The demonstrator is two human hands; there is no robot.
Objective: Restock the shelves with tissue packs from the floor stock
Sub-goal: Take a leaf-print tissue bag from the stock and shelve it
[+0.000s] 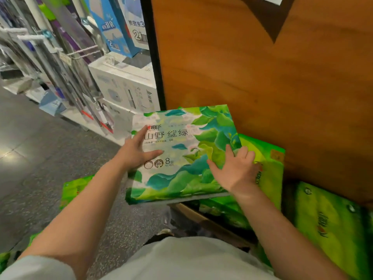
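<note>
We see a tissue pack [181,152] printed with green and teal leaves at the centre of the view, its broad face turned up toward us and tilted, against a brown wooden panel [262,77] that fills the 1 o'clock part of the frame. The left hand [137,152] lies at the pack's 9 o'clock edge, fingers straight and spread, thumb laid across the printed face; its grip is released, pressing rather than clasping. The right hand [236,168] rests flat near the pack's 4 o'clock corner, fingers relaxed, grip likewise released. Under and beside the pack, toward 4 o'clock, lie brighter green packs [327,229]. Another green pack [74,188] sits on the grey floor [40,158] at 8 o'clock. At 10 o'clock stand white shelves [125,85] with boxed goods.
</note>
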